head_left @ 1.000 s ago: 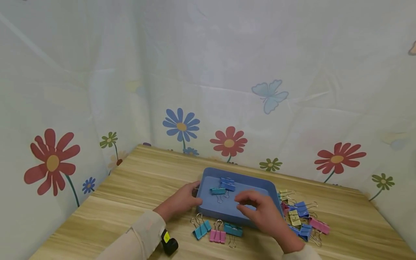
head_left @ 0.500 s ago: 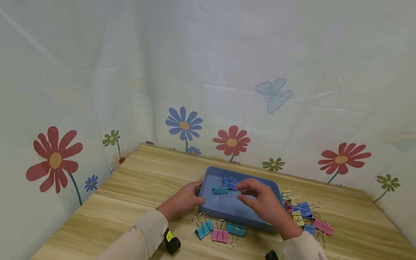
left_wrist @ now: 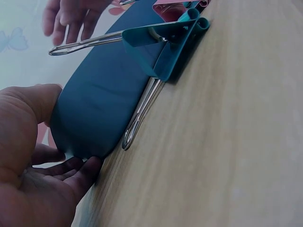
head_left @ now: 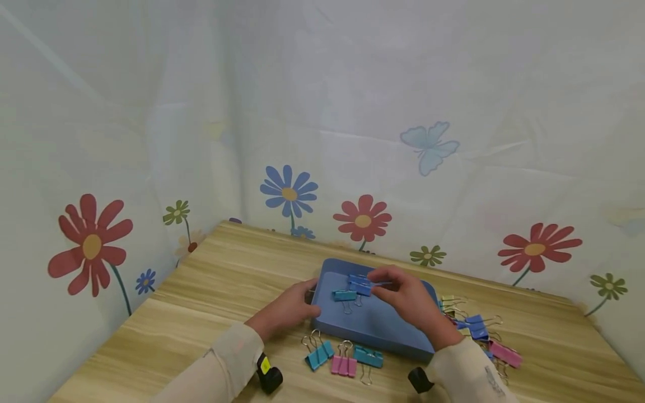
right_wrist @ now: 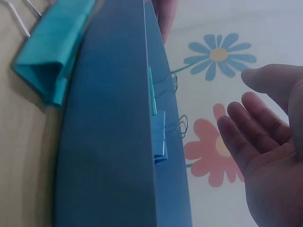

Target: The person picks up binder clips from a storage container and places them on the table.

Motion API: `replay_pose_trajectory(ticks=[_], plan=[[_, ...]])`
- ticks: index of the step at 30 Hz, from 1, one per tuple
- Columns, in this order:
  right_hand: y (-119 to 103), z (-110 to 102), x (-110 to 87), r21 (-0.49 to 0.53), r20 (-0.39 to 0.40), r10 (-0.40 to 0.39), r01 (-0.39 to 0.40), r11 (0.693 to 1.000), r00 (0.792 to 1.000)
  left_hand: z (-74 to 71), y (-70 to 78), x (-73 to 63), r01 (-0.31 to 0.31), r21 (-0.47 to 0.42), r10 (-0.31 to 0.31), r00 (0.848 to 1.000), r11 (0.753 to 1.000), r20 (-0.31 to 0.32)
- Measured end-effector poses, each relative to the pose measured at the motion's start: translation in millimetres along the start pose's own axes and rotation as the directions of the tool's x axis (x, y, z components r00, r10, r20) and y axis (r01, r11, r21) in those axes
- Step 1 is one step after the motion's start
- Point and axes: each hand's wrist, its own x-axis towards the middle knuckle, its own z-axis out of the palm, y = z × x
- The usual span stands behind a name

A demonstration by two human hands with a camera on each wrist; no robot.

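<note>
My left hand [head_left: 287, 308] grips the left end of a shallow blue tray [head_left: 363, 334], its thumb and fingers on either side of the corner in the left wrist view. Inside the tray lie a teal binder clip [head_left: 344, 295] and, just behind it, blue binder clips [head_left: 360, 288]. Over the tray, my right hand [head_left: 410, 302] has its thumb and index finger apart, fingertips overlapping the blue clips in the head view. Nothing shows between its relaxed fingers in the right wrist view [right_wrist: 270, 142].
In front of the tray sit a teal clip [head_left: 319, 355], a pink clip [head_left: 344, 366] and another teal clip [head_left: 368, 356]. Several mixed clips, including a blue one [head_left: 476, 326] and a pink one [head_left: 505, 354], lie right of it. A flowered curtain [head_left: 322, 140] stands behind the wooden table [head_left: 201, 285].
My right hand has moved back across the tray, closer to the blue clips. The left hand keeps its grip on the tray. The head view has shifted slightly.
</note>
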Motion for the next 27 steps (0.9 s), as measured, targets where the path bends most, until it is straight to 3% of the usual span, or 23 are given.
replay_pose_trajectory(ticks=[6,27], plan=[[9,-2,13.3,0.035,0.033,0.091,-0.093,0.995,0.995,0.4,-2.3,0.6,0.023,0.020,-0.023,1.000,1.000,0.000],[30,-6,49.5,-0.025,0.076,0.126,-0.125,0.992,0.989,-0.2,-2.7,0.9,0.006,0.009,-0.006,1.000,1.000,0.002]])
